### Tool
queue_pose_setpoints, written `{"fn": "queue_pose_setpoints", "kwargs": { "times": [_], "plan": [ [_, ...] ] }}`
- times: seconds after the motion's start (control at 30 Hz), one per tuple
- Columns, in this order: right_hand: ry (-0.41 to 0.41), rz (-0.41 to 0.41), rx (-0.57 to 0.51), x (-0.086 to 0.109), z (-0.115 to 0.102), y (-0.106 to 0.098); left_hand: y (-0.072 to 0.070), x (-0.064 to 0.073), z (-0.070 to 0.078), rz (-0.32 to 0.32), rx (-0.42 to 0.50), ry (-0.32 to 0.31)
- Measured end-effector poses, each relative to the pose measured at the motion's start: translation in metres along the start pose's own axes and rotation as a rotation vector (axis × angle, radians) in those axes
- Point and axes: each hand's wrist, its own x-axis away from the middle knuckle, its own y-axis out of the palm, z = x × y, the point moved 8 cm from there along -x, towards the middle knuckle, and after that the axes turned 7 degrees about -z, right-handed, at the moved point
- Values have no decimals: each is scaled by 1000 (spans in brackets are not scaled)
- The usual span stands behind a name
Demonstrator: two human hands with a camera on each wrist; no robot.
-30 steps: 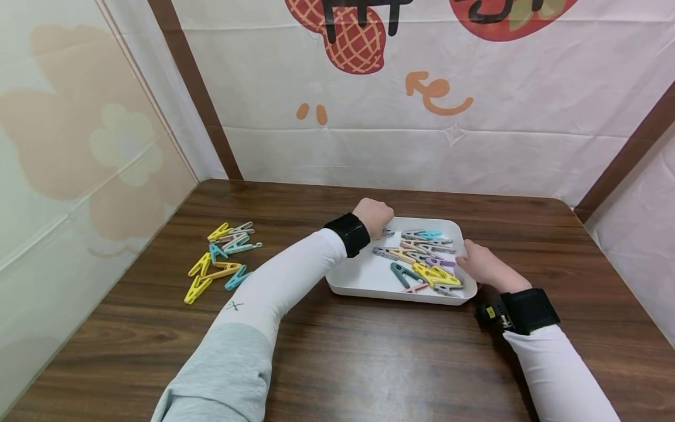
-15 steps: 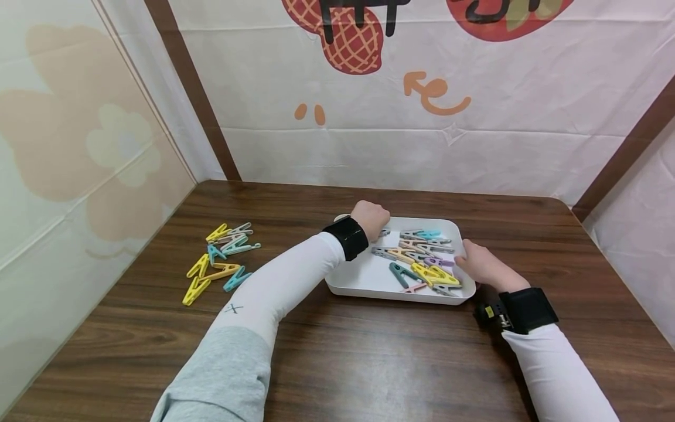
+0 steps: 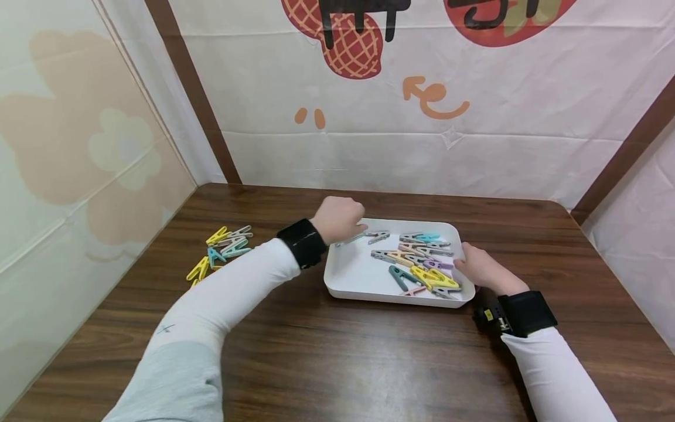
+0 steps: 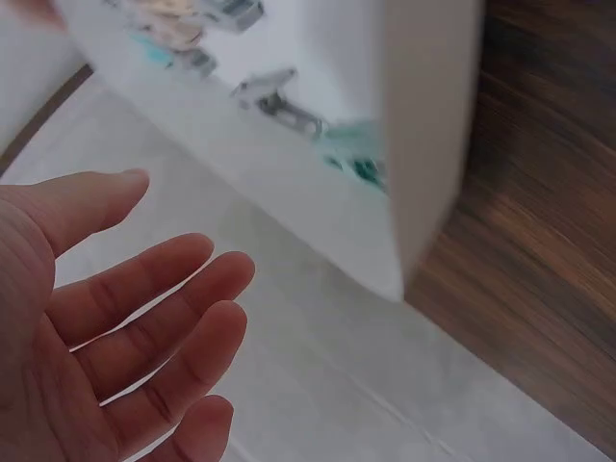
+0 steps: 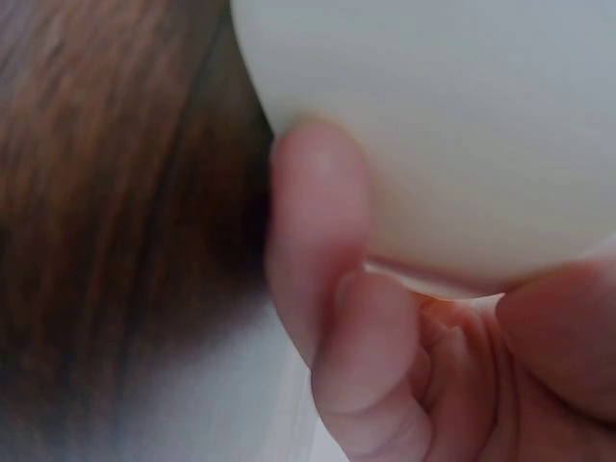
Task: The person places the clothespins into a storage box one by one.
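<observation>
A white rectangular tray (image 3: 350, 275) stands on the table with several clothespins in it, mostly in its right half. My right hand (image 3: 487, 269) holds the tray's right end; in the right wrist view its fingers (image 5: 322, 202) curl against the white wall. My left hand (image 3: 338, 219) is over the tray's back left corner with nothing in it. The left wrist view shows its fingers (image 4: 164, 356) spread and loosely bent, apart from the tray. Close by, inside the tray, lie a pale teal clothespin (image 3: 350, 239) and a grey clothespin (image 3: 378, 235).
To the left on the brown table (image 3: 395, 363) lies a loose group of clothespins, among them a yellow clothespin (image 3: 198, 268) and a blue clothespin (image 3: 213, 256). My left sleeve (image 3: 211, 310) hides part of this group. A printed cloth wall (image 3: 369, 158) stands behind the table.
My left hand has moved left from inside the tray to its corner, uncovering the teal clothespin there. My left forearm now covers more of the loose clothespins. The right hand stays at the tray.
</observation>
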Motion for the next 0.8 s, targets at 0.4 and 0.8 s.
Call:
{"fn": "queue_pose_setpoints", "kwargs": {
  "times": [0.4, 0.8],
  "plan": [
    [-11, 1, 13, 2, -2, 0, 0, 87, -121, 75, 255, -354],
    [-40, 30, 38, 3, -4, -3, 44, 142, -187, -155, 353, -487]
  ]
}}
